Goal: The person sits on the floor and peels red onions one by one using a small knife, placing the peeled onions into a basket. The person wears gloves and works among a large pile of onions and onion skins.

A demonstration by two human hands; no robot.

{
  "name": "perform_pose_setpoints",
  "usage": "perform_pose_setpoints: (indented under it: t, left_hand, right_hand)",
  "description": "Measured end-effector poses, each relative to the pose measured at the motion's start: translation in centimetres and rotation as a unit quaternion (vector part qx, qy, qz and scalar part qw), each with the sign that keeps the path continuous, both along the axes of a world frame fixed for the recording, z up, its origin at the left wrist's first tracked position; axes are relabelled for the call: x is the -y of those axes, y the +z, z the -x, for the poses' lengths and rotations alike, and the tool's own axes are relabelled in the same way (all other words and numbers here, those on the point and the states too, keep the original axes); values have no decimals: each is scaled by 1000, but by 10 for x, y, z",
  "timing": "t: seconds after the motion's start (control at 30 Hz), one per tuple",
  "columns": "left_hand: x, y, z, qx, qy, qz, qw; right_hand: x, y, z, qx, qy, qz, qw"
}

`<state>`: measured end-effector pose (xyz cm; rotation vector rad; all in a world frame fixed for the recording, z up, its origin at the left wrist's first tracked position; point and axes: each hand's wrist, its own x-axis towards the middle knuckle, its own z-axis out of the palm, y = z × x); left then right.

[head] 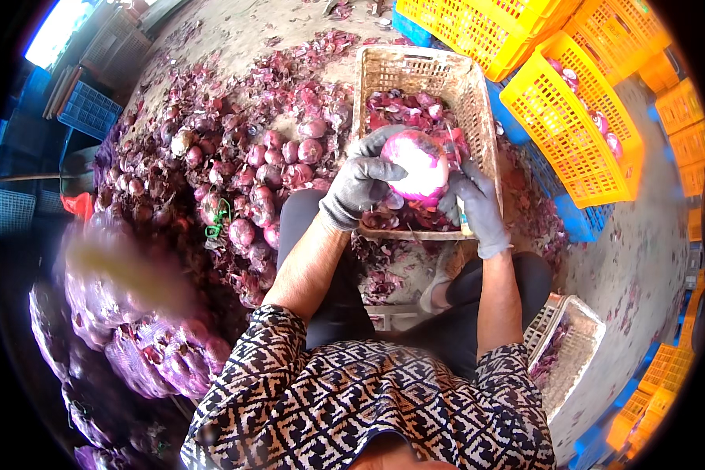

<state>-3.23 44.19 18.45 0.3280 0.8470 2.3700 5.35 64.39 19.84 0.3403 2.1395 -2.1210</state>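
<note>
My left hand [361,179], in a grey work glove, grips a large red onion [416,164] from its left side. The onion looks partly peeled, with a bright, overexposed face. In my right hand [480,202], also gloved, is a small knife [464,216]; its pale handle shows below the fingers, and its thin blade stands up along the onion's right side. Whether the blade touches the onion I cannot tell. Both hands are above a dirty, pale plastic crate [474,103] holding loose red onion skins [402,108].
Unpeeled red onions [264,176] lie heaped among skins to the left, beside purple net sacks [164,358]. A yellow crate [570,126] with peeled onions sits on blue crates [581,217] at right. Another pale crate [576,358] stands behind my right knee.
</note>
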Motion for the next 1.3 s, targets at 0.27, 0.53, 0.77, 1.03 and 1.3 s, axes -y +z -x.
perform_pose_setpoints:
  t: [0.27,0.53,0.77,1.03,1.3]
  left_hand:
    - [12,-4,12,-109,50,204,972]
    - [7,-4,12,-153,12,257,954]
    - [11,-5,12,-142,7,204,969]
    - [12,2,11,-133,-20,138,981]
    - [13,0,15,-163,-2,299,940]
  right_hand:
    - [7,4,-10,-184,134,-226,947]
    - [7,-6,-8,-100,96,-88,986]
    - [-4,2,-15,-23,88,66,994]
    - [-17,-20,-9,16,3,-134,991]
    - [4,-4,-20,-226,155,-401,874]
